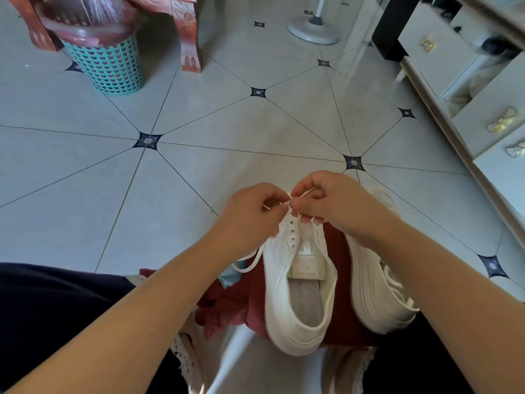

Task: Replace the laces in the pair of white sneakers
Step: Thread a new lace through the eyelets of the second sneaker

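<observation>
Over the tiled floor (199, 172), my left hand (250, 213) and right hand (326, 200) are both pinching the white lace (251, 261) above the sneaker (279, 263).

Open floor (227, 123) ahead, cabinet (483, 115) close right

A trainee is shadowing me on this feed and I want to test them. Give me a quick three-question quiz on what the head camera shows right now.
1. True or false: the left hand and the right hand both pinch the white lace at the toe end of the upright sneaker.
2. Where is the second sneaker? A) tipped on its side, to the right of the upright one; B) inside a basket; C) on a chair.
3. Fill in: the upright sneaker rests on a ___ cloth.
Key: 1 true; 2 A; 3 red.
</observation>
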`<state>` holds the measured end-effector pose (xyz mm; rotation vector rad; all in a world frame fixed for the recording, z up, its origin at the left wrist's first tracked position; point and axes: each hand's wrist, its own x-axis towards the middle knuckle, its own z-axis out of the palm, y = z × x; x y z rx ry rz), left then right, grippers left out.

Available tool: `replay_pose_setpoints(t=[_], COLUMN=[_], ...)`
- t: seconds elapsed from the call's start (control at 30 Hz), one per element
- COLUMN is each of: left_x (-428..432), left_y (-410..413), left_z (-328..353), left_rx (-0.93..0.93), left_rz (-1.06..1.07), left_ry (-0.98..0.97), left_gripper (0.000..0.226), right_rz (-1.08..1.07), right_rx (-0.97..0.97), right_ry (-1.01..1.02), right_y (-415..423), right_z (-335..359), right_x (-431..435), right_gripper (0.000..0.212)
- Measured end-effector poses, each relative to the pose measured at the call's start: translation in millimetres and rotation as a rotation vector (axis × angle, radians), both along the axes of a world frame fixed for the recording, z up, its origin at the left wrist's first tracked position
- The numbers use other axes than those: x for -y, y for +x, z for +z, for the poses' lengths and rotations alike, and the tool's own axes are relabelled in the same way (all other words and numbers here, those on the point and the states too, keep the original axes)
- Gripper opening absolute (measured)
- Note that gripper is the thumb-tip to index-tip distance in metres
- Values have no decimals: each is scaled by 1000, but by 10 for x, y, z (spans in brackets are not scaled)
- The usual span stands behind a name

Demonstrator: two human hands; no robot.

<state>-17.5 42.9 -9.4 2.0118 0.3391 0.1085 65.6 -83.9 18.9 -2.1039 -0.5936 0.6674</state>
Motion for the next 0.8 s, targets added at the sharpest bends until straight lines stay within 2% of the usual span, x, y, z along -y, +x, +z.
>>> replay_pose_setpoints(t=[0.2,0.27,0.33,0.4,0.53,0.67,0.8], left_x=[-6,13,46,94,234,331,388], left_y=[66,94,120,133,126,158,221], left_z=[-103,-127,-164,-211,-304,-376,-404], left_rx=[-16,1,10,32,88,-22,-36], left_rz=[-13,3,29,47,-10,-31,10], left_ry=[42,54,110,209,467,481,518], left_gripper=[7,4,9,15,17,18,16], right_rz=[7,17,-4,-58,-194,-300,-392], right_rx=[-93,0,127,165,55,-138,-219], right_ry=[-5,-51,-118,-139,-108,53,166], right_y=[27,63,130,203,243,206,188], right_z=[-115,-112,-122,-150,-289,-439,-522], right_x=[37,72,139,222,376,459,469], right_gripper=[10,12,14,15,21,22,20])
